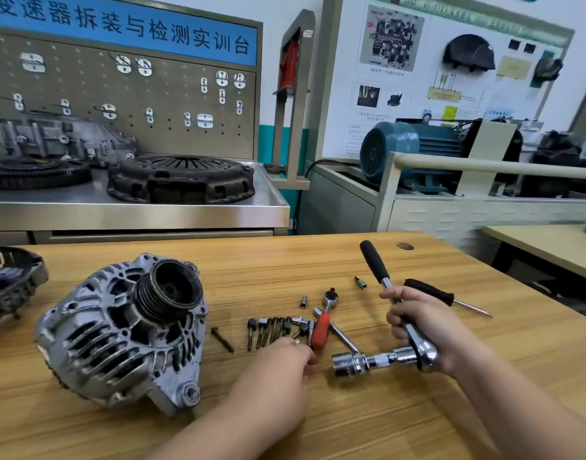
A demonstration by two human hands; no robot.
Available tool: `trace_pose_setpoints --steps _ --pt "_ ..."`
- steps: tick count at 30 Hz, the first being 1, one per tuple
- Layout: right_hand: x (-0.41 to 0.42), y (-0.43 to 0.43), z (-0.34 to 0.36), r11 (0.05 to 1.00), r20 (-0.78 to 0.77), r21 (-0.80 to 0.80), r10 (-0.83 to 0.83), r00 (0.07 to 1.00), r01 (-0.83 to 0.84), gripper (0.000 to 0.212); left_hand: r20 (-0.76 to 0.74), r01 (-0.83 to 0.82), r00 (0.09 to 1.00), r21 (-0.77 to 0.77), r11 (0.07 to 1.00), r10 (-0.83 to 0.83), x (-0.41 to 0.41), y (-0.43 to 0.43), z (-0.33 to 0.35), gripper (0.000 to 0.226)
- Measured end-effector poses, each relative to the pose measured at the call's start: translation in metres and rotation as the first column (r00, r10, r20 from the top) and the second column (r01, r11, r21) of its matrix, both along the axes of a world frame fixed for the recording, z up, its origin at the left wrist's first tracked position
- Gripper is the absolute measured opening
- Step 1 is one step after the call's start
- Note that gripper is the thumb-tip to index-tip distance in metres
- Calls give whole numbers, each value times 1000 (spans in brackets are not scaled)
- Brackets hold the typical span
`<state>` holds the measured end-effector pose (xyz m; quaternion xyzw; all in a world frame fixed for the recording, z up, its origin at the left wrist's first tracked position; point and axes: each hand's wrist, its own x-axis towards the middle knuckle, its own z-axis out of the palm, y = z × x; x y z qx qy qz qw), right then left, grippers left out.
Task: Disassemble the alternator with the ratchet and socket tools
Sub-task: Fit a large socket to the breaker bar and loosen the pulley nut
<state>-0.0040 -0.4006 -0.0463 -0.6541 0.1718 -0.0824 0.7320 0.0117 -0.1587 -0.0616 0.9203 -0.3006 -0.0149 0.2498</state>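
Observation:
The silver alternator [122, 333] lies on the wooden table [417, 410] at the left, its black pulley facing up. My right hand [424, 327] grips a large chrome ratchet [381, 277] by its shaft, black handle pointing up and away. An extension and big socket [348, 363] stick out to the left from its head, just above the table. My left hand [278, 370] rests on the table between alternator and socket, fingers curled near a row of bolts and bits [271, 328]. Whether it holds anything is hidden.
A small red-handled ratchet [321, 327], two loose small sockets [361, 283] and a black-handled screwdriver [444, 295] lie behind my hands. A single bolt [222, 340] lies right of the alternator. A dark housing part [9, 287] sits at the left edge. A steel bench stands behind the table.

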Motion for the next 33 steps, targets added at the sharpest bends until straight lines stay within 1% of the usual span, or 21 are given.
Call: trace_pose_setpoints --steps 2,4,6,9,11,14,16,17,18,19,20,21,22,24,26,28,29,30,31,32,33 --pt "4 -1 -5 998 -32 -57 13 999 -14 31 43 15 999 42 999 -17 3 -3 -5 40" --pt "7 0 -8 978 -89 -202 35 995 -52 35 85 14 996 41 999 -17 5 -4 -7 38" --pt "9 2 -9 920 -140 -379 49 989 -99 37 135 16 991 48 999 -23 8 -5 -7 38" --pt "11 6 -6 778 -132 -617 42 990 -115 40 184 26 982 94 995 -43 10 -6 -8 38" --pt "10 5 -1 666 -121 -733 71 990 -137 41 214 19 976 130 991 -47 8 -5 -6 37" --pt "7 4 6 531 -172 -819 135 976 -217 42 281 38 958 93 995 -63 1 -6 -2 36" --pt "5 4 6 420 -213 -871 144 966 -255 39 323 96 940 48 994 -106 -6 -10 3 35" --pt "3 5 5 358 -223 -897 141 965 -259 39 334 121 933 55 991 -132 -10 -13 5 37" --pt "1 6 4 306 -219 -919 133 967 -250 39 339 136 927 93 986 -160 -14 -18 7 41" --pt "-1 7 2 275 -201 -934 129 971 -229 41 335 145 922 162 976 -192 -18 -23 8 46" --pt "-4 7 0 272 -176 -940 130 976 -206 42 318 151 921 246 957 -227 -23 -30 8 52" --pt "-6 8 -2 299 -147 -937 136 980 -182 43 287 155 923 336 929 -258 -26 -37 8 57" --pt "-9 9 -4 359 -113 -920 144 983 -158 44 257 159 924 412 897 -282 -30 -45 8 60" --pt "-13 12 -6 535 -34 -839 130 991 -99 45 259 162 911 490 857 -320 -36 -59 8 52" --pt "-15 14 -3 719 13 -693 82 997 -49 42 308 154 892 484 862 -332 -38 -65 9 37" --pt "-19 13 8 874 43 -485 67 997 -38 37 368 152 881 377 914 -298 -36 -64 11 28" --pt "-22 11 16 925 64 -375 83 995 -53 36 403 166 872 294 941 -280 -36 -59 12 25" --pt "-25 8 24 957 88 -277 118 989 -90 34 443 193 856 204 960 -266 -35 -54 14 23" --pt "-29 6 32 967 127 -210 174 977 -145 29 494 231 833 100 968 -250 -33 -50 18 22" --pt "-32 3 40 959 173 -190 242 955 -209 20 532 270 812 23 963 -240 -31 -46 22 23" --pt "-34 1 46 938 208 -208 319 925 -277 13 526 289 817 -18 957 -237 -30 -42 26 24"
